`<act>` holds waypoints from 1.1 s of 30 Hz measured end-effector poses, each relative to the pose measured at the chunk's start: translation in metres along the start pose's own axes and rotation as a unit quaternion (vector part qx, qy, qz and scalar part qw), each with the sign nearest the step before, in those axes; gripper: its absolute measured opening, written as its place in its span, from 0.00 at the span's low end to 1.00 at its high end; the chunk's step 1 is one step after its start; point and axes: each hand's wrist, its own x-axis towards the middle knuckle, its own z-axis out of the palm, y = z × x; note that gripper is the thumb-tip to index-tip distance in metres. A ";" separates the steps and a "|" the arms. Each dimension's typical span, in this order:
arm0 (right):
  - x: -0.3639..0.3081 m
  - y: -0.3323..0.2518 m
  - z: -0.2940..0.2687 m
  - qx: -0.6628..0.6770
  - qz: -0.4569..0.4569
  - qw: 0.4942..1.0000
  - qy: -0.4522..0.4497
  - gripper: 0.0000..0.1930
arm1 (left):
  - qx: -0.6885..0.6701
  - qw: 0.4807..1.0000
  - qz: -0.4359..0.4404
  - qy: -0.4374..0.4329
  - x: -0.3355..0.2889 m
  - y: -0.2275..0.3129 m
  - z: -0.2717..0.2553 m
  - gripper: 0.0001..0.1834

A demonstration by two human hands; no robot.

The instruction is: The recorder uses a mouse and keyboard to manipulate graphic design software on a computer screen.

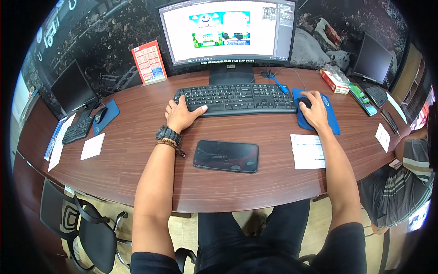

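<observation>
My left hand (180,115) rests on the left end of a black keyboard (248,101), fingers apart and the thumb stretched along its front edge. A black watch (168,134) and a beaded bracelet (167,143) circle that wrist. To the right of the keyboard, my right hand (315,113) curls over a black mouse (304,102), partly hidden by the fingers, on a blue mouse pad (334,123). Beyond the keyboard stands a monitor (264,52) with a design program and a colourful layout on it. Between my forearms lies a dark-screened phone (226,156).
Printed paper (308,152) lies under my right forearm. A red desk calendar (149,62) stands left of the monitor. A red-and-white box (335,81) sits back right. More monitors stand at both sides. An office chair (96,235) is at lower left; another person (397,196) sits at right.
</observation>
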 end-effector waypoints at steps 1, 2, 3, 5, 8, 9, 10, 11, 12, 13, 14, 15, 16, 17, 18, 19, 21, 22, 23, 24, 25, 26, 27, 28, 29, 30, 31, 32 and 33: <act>0.000 0.002 -0.001 0.018 0.024 0.999 -0.009 0.19 | -0.002 1.000 0.001 0.005 0.000 0.000 0.001 0.63; 0.000 0.004 0.000 0.019 0.014 1.000 -0.004 0.20 | -0.014 1.000 0.002 0.003 -0.001 0.000 0.001 0.62; 0.001 0.005 0.001 0.018 0.011 1.000 0.001 0.20 | -0.026 1.000 0.003 0.001 -0.001 0.000 0.001 0.62; 0.000 0.002 0.002 0.022 0.016 1.000 -0.014 0.19 | -0.030 1.000 -0.001 -0.002 -0.002 -0.001 -0.001 0.62; 0.000 0.000 0.000 0.009 0.025 0.999 -0.022 0.18 | -0.033 0.999 -0.005 -0.005 -0.003 0.001 -0.001 0.62; 0.000 0.001 0.000 0.000 0.028 0.999 -0.034 0.18 | -0.034 0.999 -0.004 0.000 -0.004 0.002 -0.002 0.62; 0.000 0.001 0.000 0.003 0.028 0.999 -0.030 0.17 | -0.025 1.000 -0.004 0.001 -0.004 0.002 -0.002 0.62; 0.000 0.002 0.000 0.004 0.024 0.999 -0.025 0.17 | -0.015 1.000 -0.005 0.002 -0.004 0.002 -0.001 0.62; -0.001 0.003 0.001 0.009 0.030 0.999 -0.025 0.17 | -0.020 1.000 -0.006 0.001 -0.004 0.002 -0.001 0.62; -0.001 0.002 0.001 0.014 0.036 0.999 -0.026 0.18 | -0.021 1.000 -0.006 0.006 -0.004 0.002 -0.001 0.62; -0.002 0.001 0.000 0.019 0.037 0.999 -0.026 0.18 | -0.017 1.000 -0.010 0.004 -0.004 0.002 0.000 0.62; -0.001 0.001 0.001 0.020 0.033 0.999 -0.023 0.18 | -0.014 1.000 -0.015 0.001 -0.003 0.001 0.000 0.62; -0.001 0.001 0.001 0.022 0.035 0.999 -0.022 0.18 | -0.017 1.000 -0.014 -0.002 -0.004 0.002 -0.001 0.62; -0.002 0.001 0.002 0.023 0.038 0.999 -0.021 0.18 | -0.018 1.000 -0.014 0.001 -0.005 0.003 -0.001 0.62; -0.002 0.002 0.001 0.023 0.040 0.999 -0.020 0.18 | -0.026 1.000 -0.016 -0.008 -0.005 0.004 -0.002 0.62; -0.002 0.001 0.001 0.024 0.038 0.999 -0.019 0.18 | -0.033 0.999 -0.018 -0.019 -0.006 0.004 -0.003 0.61; -0.002 0.001 0.001 0.037 0.034 0.999 -0.021 0.18 | -0.030 0.999 -0.016 -0.014 -0.006 0.003 -0.005 0.61; -0.002 0.001 0.001 0.035 0.034 0.999 -0.020 0.18 | -0.026 0.999 -0.014 -0.012 -0.006 0.004 -0.004 0.61; -0.003 0.001 0.000 0.034 0.032 0.999 -0.014 0.17 | -0.021 1.000 -0.011 -0.011 -0.006 0.005 -0.004 0.61; -0.003 0.002 -0.001 0.033 0.030 0.999 -0.007 0.17 | -0.023 1.000 -0.007 -0.013 -0.006 0.006 -0.004 0.61; -0.004 0.004 -0.002 0.028 0.036 0.999 -0.003 0.17 | -0.019 1.000 -0.007 -0.011 -0.005 0.007 -0.002 0.61; -0.004 0.005 -0.002 0.028 0.032 0.999 -0.005 0.17 | -0.015 1.000 -0.005 -0.010 -0.004 0.007 -0.001 0.61; -0.005 0.006 -0.001 0.027 0.030 0.999 -0.005 0.17 | -0.016 1.000 0.006 -0.015 -0.003 0.007 -0.001 0.61; -0.006 0.007 0.001 0.023 0.023 0.999 -0.004 0.17 | -0.012 1.000 0.005 -0.009 -0.003 0.004 -0.001 0.61; -0.006 0.005 0.003 0.033 0.030 0.999 -0.006 0.17 | -0.006 1.000 0.003 -0.002 -0.003 0.000 -0.002 0.60; -0.006 0.001 0.008 0.041 0.030 0.999 -0.007 0.17 | -0.006 1.000 -0.001 0.006 -0.004 -0.004 -0.003 0.60; -0.005 0.000 0.009 0.049 0.029 0.998 -0.008 0.17 | -0.007 1.000 -0.006 0.013 -0.004 -0.009 -0.002 0.61; -0.005 0.001 0.010 0.048 0.039 0.998 -0.005 0.17 | 0.003 1.000 -0.006 0.027 -0.005 -0.011 -0.004 0.60; -0.004 0.003 0.013 0.050 0.029 0.998 -0.001 0.17 | 0.010 1.000 0.001 0.023 -0.004 -0.006 0.000 0.60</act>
